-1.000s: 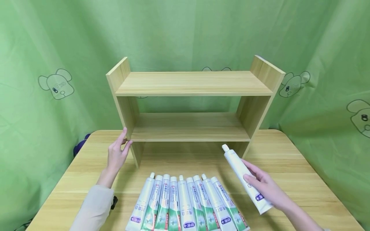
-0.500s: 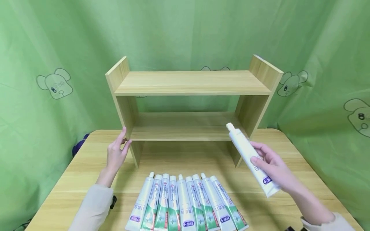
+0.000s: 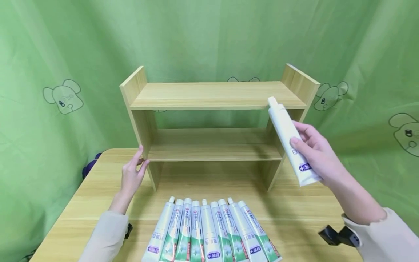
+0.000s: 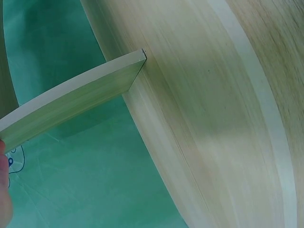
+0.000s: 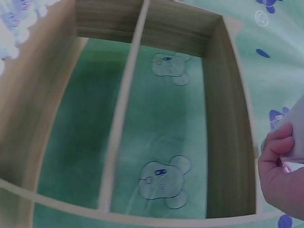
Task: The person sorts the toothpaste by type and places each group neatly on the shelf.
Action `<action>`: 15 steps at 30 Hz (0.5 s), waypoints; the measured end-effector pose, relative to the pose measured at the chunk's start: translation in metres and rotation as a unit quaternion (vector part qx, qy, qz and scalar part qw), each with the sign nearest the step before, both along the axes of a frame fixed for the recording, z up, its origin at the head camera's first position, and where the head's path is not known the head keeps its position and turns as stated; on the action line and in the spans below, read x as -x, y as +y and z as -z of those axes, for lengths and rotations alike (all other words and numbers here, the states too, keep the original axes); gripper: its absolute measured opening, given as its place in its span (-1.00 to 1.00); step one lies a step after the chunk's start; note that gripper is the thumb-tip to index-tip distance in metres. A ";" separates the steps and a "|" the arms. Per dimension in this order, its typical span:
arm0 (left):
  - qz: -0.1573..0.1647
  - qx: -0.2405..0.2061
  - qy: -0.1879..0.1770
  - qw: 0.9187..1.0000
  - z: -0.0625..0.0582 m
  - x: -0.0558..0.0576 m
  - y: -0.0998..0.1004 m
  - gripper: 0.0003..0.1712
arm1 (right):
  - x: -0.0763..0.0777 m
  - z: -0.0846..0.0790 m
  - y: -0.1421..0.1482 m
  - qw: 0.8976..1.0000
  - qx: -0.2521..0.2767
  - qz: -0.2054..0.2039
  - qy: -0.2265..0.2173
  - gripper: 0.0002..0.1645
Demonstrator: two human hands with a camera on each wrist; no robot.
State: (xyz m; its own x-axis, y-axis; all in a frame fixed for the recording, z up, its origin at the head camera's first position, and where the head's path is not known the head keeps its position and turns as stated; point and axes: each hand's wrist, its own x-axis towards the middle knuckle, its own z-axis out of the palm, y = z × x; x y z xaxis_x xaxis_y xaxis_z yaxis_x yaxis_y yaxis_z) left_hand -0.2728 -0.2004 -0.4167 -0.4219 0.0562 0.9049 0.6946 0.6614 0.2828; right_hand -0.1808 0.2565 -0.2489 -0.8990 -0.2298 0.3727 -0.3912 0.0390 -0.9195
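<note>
My right hand point(image 3: 315, 151) grips a white toothpaste tube point(image 3: 289, 136) around its lower half, thumb across the front. Its cap points up and left, overlapping the right end of the top shelf in the head view. In the right wrist view the same hand point(image 5: 280, 175) shows at the right edge with part of the tube point(image 5: 298, 133). Fingers and thumb of my left hand point(image 3: 131, 178) hold the left side of the wooden shelf unit point(image 3: 209, 95) at the middle board. Several toothpaste tubes point(image 3: 209, 231) lie fanned in a row on the table, caps toward the shelf.
The two-board shelf unit stands on a wooden table point(image 3: 88, 207) with its side panels rising above the top board. A green curtain point(image 3: 196, 36) with bear drawings hangs behind. A dark purple object point(image 3: 90, 165) shows past the table's left edge.
My right hand has lifted the toothpaste tube up and to the right, from in front of the lower opening to top-board height. My left hand stays on the shelf's side.
</note>
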 end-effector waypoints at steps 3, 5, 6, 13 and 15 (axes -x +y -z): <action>0.000 0.000 0.000 1.000 0.001 0.000 0.000 -0.14 | 0.005 -0.012 -0.002 0.999 0.007 0.026 -0.017 -0.52; 0.000 -0.001 0.002 1.000 0.001 0.000 0.000 -0.15 | 0.008 -0.019 -0.004 0.999 0.006 0.043 -0.029 -0.46; -0.001 0.000 0.004 1.000 0.001 0.000 0.000 -0.16 | 0.010 -0.023 -0.005 0.998 0.005 0.051 -0.038 -0.43; 0.004 0.003 0.000 1.000 0.001 -0.001 0.000 -0.14 | 0.022 -0.047 -0.009 0.993 0.024 0.068 -0.092 -0.30; 0.004 0.003 -0.002 1.000 0.001 -0.001 0.000 -0.12 | 0.024 -0.056 -0.012 0.992 0.023 0.081 -0.097 -0.28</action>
State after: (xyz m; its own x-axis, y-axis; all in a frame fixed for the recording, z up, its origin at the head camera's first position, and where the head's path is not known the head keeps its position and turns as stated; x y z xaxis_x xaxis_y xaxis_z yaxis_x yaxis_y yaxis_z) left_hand -0.2720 -0.2003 -0.4176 -0.4256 0.0661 0.9025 0.6991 0.6573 0.2816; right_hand -0.2052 0.2443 -0.1934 -0.9788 -0.0624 0.1953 -0.1981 0.0424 -0.9793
